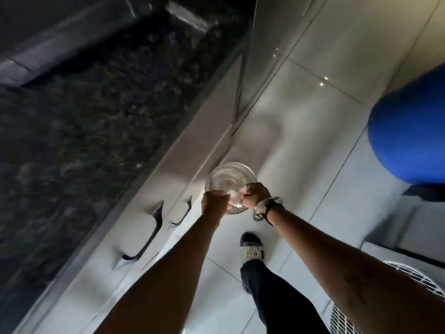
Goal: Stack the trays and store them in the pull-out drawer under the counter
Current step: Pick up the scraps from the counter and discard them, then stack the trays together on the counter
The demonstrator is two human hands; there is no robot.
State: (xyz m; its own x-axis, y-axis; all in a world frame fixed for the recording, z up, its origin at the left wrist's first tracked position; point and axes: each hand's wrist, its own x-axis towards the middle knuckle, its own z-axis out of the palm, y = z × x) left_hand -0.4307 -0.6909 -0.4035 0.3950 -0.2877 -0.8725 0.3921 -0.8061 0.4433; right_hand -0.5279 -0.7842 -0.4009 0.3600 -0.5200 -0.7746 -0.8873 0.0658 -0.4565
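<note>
Both forearms are bare. A silver bangle (261, 208) and dark band (273, 209) circle the right wrist; dark trousers (272, 295), patterned slipper (251, 251) below.

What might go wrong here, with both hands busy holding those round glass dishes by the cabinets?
1. The stack of clear trays looks like glass and is pinched only at its near rim by the left hand and right hand; it could slip onto the tiled floor.
2. The cabinet fronts look shut, and no hand is free for a handle.
</note>
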